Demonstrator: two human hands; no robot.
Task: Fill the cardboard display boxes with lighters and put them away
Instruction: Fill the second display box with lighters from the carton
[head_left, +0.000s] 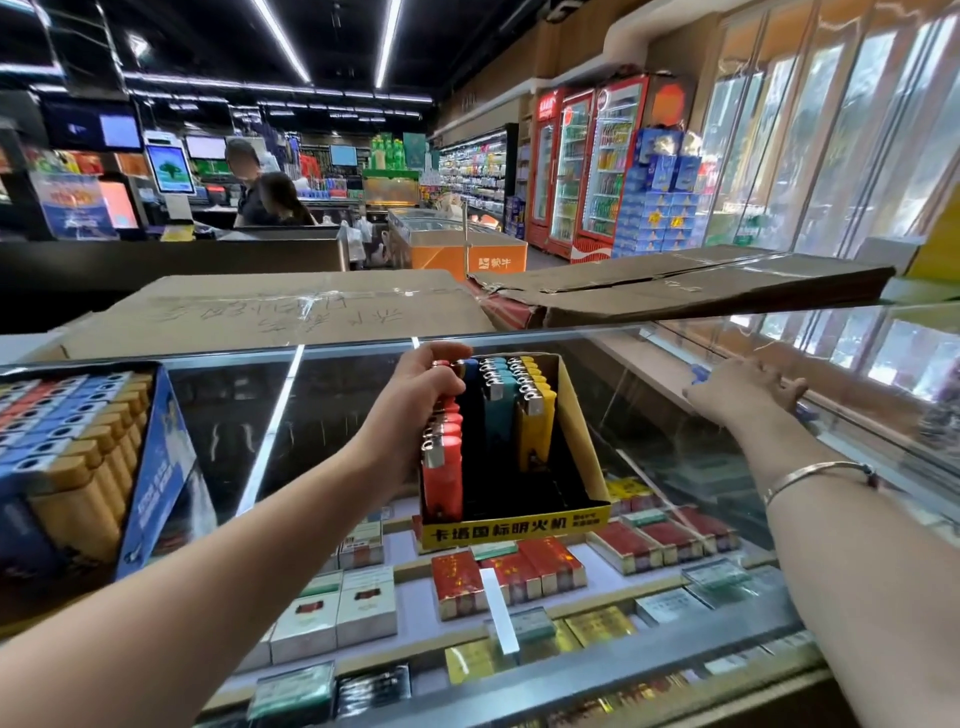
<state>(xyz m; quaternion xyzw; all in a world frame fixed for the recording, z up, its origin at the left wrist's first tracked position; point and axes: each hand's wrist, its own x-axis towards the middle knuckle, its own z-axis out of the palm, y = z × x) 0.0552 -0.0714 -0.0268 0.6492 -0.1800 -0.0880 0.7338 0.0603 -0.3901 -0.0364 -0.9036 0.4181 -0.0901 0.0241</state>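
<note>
A cardboard display box (582, 431) with a yellow front strip stands on the glass counter (234, 415). It holds rows of red lighters (444, 467), dark blue lighters (470, 400), teal lighters (496, 405) and yellow lighters (535, 415); the front part of the three right rows is bare. My left hand (423, 384) grips the tops of the red lighters at the back of their row. Further right, my right hand (743, 389) reaches over the counter and lies over blue pieces (698, 373) that look like lighters. Its fingers are hidden from me.
A blue display box (156, 467) full of lighters stands at the left edge. Large cardboard cartons (291, 312) lie behind the counter, one flattened carton (675, 286) to the right. Cigarette packs (457, 577) fill the case under the glass. Two people stand at the far checkout.
</note>
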